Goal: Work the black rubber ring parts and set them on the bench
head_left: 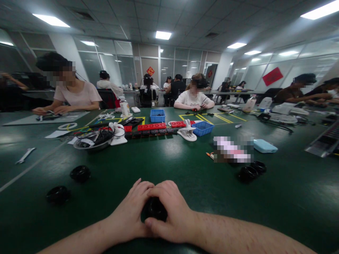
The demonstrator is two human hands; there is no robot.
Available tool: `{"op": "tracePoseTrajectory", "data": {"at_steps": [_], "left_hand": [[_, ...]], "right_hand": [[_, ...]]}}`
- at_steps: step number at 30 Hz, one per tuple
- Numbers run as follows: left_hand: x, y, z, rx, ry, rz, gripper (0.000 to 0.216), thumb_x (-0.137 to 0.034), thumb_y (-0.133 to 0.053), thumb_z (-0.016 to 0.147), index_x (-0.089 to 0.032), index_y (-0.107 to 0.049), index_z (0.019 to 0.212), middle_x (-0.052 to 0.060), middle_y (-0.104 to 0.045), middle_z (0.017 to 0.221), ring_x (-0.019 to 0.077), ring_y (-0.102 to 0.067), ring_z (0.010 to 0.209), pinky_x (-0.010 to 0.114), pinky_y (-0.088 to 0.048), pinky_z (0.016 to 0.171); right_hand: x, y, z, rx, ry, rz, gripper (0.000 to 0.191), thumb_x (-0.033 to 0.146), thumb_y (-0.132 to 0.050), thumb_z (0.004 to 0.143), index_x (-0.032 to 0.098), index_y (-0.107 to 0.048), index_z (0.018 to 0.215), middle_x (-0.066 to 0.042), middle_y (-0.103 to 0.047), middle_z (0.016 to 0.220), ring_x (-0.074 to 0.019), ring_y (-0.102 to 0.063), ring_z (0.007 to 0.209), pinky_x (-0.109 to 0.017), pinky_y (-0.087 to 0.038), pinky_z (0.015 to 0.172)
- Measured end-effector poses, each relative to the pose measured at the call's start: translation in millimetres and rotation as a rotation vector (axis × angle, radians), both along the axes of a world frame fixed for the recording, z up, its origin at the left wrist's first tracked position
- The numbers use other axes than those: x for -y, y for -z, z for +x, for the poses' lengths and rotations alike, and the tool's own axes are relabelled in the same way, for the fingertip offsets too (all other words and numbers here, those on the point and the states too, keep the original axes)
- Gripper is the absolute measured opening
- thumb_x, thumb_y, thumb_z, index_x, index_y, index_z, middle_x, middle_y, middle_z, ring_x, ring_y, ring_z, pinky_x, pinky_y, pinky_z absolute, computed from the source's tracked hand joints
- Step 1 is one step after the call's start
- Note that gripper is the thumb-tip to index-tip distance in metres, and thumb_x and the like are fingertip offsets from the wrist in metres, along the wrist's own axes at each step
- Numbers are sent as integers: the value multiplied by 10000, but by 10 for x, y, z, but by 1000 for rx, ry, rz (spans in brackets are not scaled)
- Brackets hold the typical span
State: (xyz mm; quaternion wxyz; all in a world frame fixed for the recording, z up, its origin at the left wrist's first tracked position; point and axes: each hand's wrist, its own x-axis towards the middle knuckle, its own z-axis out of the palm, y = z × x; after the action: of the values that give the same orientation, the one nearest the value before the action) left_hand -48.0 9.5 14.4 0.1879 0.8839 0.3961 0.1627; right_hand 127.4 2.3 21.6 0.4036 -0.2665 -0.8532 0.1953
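A black, glossy, rounded part (pixel 156 209) sits low at the front middle of the green table, partly covered by my fingers. My right hand (pixel 173 208) curls around its right side, thumb in front and fingers over the far edge. From the left, my left hand (pixel 134 208) wraps the other side, its fingertips meeting those of the right hand. Similar black ring-shaped parts lie to the left, one nearer (pixel 58 195) and one farther (pixel 80 173). Two more are close together on the right, one in front (pixel 248 173) and one behind (pixel 259 167).
A wrench (pixel 25 155) lies at the left. Across the table are a bowl of black items (pixel 92 144), a red-and-black strip (pixel 150 129), a white clip stand (pixel 187 132) and blue bins (pixel 158 115). A light-blue case (pixel 265 146) lies right. Co-workers sit beyond.
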Motion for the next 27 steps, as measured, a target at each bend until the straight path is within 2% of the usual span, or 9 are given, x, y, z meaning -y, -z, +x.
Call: {"op": "tracePoseTrajectory", "data": {"at_steps": [3, 6, 10, 12, 16, 19, 23, 27], "left_hand": [[7, -22, 31, -13, 0, 4, 466, -333, -683, 626, -208, -509, 1040, 47, -533, 997, 261, -509, 991, 551, -178, 1039], [18, -51, 50, 3, -4, -12, 393, -218, -655, 616, -216, -531, 989, 27, -538, 952, 241, -515, 947, 525, -222, 1025], [13, -128, 44, 45, 11, -108, 355, -163, -648, 604, -218, -561, 944, 26, -514, 1009, 243, -498, 968, 414, -391, 931], [-13, -145, 25, 55, 34, -154, 379, -146, -655, 612, -224, -567, 971, 27, -495, 1071, 246, -482, 1018, 366, -420, 905], [-78, -83, -28, 62, 64, -162, 613, -147, -689, 615, -269, -468, 1173, 36, -465, 1189, 284, -420, 1132, 429, -339, 984], [-92, -11, -56, 93, 70, -164, 663, -202, -699, 637, -259, -404, 1228, 61, -461, 1213, 297, -407, 1151, 461, -316, 999], [-62, 25, -59, 101, 79, -104, 713, -299, -725, 604, -239, -384, 1227, 84, -430, 1239, 309, -391, 1162, 482, -280, 1021], [-13, 18, -27, 56, 16, -37, 663, -403, -716, 607, -221, -426, 1176, 83, -478, 1157, 312, -445, 1098, 543, -218, 1032]], "right_hand": [[-4, 18, -11, 37, 45, -30, 349, 425, -577, 707, 160, -531, 930, -65, -574, 879, -203, -500, 809, -368, -381, 754], [-3, 12, -14, 65, 49, -60, 263, 334, -581, 708, 167, -539, 906, -56, -580, 876, -194, -503, 814, -357, -381, 763], [1, -12, -3, 24, -30, -42, 248, 228, -502, 706, 177, -534, 947, -58, -587, 897, -192, -517, 853, -352, -393, 784], [1, -21, 2, -16, -97, 1, 289, 190, -460, 679, 177, -519, 961, -61, -587, 888, -192, -525, 859, -351, -406, 788], [-1, -41, 9, -36, -210, 60, 394, 154, -379, 608, 174, -483, 987, -63, -591, 873, -188, -542, 851, -361, -411, 833], [8, -58, 17, 8, -232, 32, 433, 182, -377, 611, 165, -465, 1035, -74, -591, 944, -189, -542, 915, -381, -357, 926], [17, -57, 21, 28, -138, -9, 379, 291, -442, 701, 174, -459, 1061, -75, -576, 1004, -203, -509, 996, -421, -280, 979], [7, -15, 0, 39, -23, -26, 412, 408, -535, 703, 166, -488, 1034, -79, -570, 970, -222, -505, 917, -391, -366, 842]]}}
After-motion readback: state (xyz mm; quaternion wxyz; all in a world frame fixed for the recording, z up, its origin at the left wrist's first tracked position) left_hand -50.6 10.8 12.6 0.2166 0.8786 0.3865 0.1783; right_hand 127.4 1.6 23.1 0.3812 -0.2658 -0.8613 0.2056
